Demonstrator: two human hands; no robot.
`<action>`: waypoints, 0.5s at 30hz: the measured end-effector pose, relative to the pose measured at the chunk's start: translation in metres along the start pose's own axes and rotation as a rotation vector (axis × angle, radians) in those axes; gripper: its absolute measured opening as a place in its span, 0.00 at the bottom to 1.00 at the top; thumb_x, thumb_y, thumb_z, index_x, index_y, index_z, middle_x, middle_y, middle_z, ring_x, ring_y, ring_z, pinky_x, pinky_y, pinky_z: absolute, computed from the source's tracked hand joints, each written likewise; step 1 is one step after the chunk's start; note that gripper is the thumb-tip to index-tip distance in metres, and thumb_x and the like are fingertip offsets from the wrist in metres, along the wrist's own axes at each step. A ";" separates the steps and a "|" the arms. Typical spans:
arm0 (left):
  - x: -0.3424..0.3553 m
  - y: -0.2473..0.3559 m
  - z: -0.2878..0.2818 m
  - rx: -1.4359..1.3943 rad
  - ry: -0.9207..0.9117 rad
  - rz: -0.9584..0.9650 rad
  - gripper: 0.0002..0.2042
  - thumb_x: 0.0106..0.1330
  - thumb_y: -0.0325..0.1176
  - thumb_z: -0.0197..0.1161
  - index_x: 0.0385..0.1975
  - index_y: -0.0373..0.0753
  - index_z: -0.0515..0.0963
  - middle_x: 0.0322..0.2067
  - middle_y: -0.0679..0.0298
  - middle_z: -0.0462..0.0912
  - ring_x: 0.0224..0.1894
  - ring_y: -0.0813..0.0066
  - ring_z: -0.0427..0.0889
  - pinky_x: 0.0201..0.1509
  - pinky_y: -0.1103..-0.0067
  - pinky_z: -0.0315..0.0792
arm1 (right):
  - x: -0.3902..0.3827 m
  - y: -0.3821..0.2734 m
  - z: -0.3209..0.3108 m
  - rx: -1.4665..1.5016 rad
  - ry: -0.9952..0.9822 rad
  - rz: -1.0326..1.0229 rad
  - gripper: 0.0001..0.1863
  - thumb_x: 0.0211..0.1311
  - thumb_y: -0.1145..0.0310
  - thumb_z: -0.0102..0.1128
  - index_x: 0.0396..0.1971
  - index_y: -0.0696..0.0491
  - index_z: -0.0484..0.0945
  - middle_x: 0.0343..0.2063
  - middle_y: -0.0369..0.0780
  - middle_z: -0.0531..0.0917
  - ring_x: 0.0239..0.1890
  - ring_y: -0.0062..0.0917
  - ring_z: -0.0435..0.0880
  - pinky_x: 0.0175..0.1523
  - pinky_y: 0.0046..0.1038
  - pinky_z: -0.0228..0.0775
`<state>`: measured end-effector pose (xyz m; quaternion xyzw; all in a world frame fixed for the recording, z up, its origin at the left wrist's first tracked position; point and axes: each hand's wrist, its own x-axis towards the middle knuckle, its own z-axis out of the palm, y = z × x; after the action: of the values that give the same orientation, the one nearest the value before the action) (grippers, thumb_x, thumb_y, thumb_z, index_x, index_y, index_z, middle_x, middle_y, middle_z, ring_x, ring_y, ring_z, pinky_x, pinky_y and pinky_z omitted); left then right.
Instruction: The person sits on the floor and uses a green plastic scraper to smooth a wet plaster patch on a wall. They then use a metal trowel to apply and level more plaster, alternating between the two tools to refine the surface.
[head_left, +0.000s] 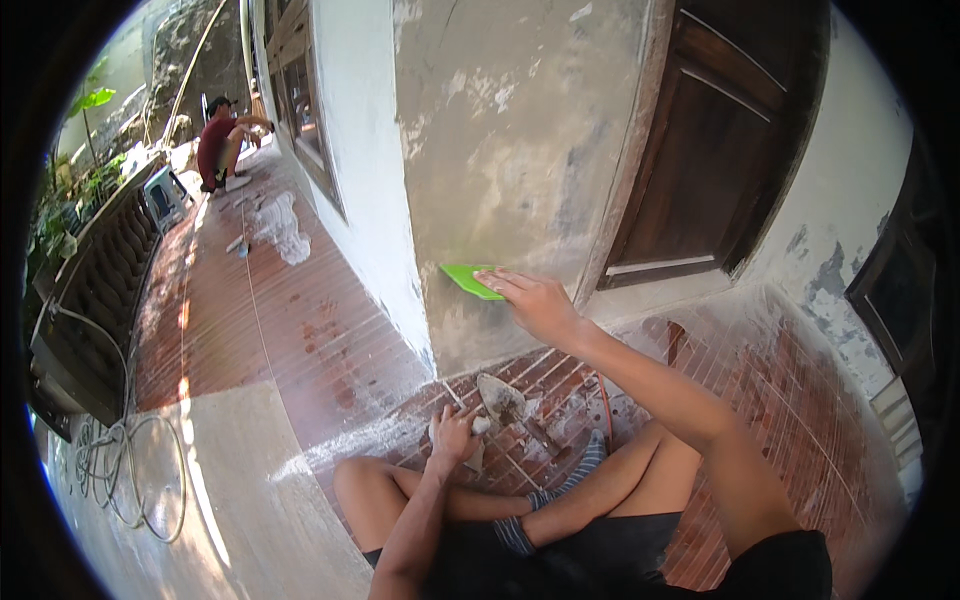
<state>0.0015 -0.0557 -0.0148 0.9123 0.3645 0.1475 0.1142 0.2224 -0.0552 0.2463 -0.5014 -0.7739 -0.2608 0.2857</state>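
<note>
Wall [520, 150]: corner edge at scraper's 9 o'clock, open toward 12 | green scraper [467, 279]: at wall, pointing 10, long axis 10–4 | right grip [540, 303]: closed on scraper | left grip [456, 437]: hold unclear (trowel [502, 399] near)

From the wearer's head, the one fisheye view looks forward and down over the crossed legs [592, 494], faces the unpainted plaster wall [515, 150] from nearby, and spreads from the tiled terrace [285, 330] on the left to the panelled wooden door [697, 150] on the right.
</note>
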 end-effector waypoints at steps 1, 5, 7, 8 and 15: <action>0.001 -0.001 0.002 -0.005 -0.005 -0.018 0.23 0.56 0.48 0.66 0.52 0.49 0.80 0.51 0.69 0.82 0.58 0.63 0.71 0.60 0.58 0.61 | -0.025 -0.008 0.007 0.122 -0.059 0.105 0.28 0.53 0.79 0.57 0.58 0.49 0.76 0.51 0.44 0.82 0.53 0.34 0.83 0.50 0.34 0.79; 0.001 -0.005 0.009 0.031 0.146 0.054 0.15 0.55 0.44 0.64 0.36 0.42 0.83 0.44 0.67 0.83 0.53 0.63 0.72 0.57 0.63 0.63 | -0.124 -0.049 0.035 0.379 -0.215 0.711 0.17 0.60 0.76 0.58 0.50 0.56 0.79 0.40 0.51 0.84 0.40 0.43 0.85 0.43 0.34 0.76; 0.003 -0.004 0.008 0.000 0.124 0.037 0.13 0.55 0.42 0.63 0.35 0.43 0.83 0.42 0.66 0.83 0.52 0.63 0.73 0.57 0.62 0.63 | -0.156 -0.067 0.052 0.462 -0.230 0.891 0.12 0.62 0.74 0.59 0.45 0.59 0.80 0.34 0.52 0.85 0.36 0.42 0.86 0.41 0.32 0.74; 0.004 -0.003 0.006 -0.021 0.151 0.031 0.12 0.54 0.42 0.62 0.34 0.43 0.83 0.42 0.65 0.84 0.52 0.63 0.74 0.57 0.62 0.63 | -0.169 -0.073 0.059 0.534 -0.196 0.937 0.12 0.63 0.73 0.60 0.45 0.58 0.81 0.34 0.50 0.86 0.36 0.38 0.87 0.41 0.31 0.73; 0.009 0.002 -0.009 -0.094 0.049 0.020 0.11 0.49 0.37 0.59 0.27 0.39 0.84 0.41 0.65 0.85 0.54 0.67 0.74 0.58 0.64 0.61 | -0.198 -0.083 0.080 0.690 -0.376 1.022 0.12 0.63 0.73 0.62 0.45 0.60 0.80 0.34 0.44 0.87 0.39 0.28 0.86 0.44 0.28 0.72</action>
<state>0.0062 -0.0498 -0.0040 0.9058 0.3506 0.1877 0.1464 0.1971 -0.1536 0.0412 -0.7232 -0.5139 0.2642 0.3784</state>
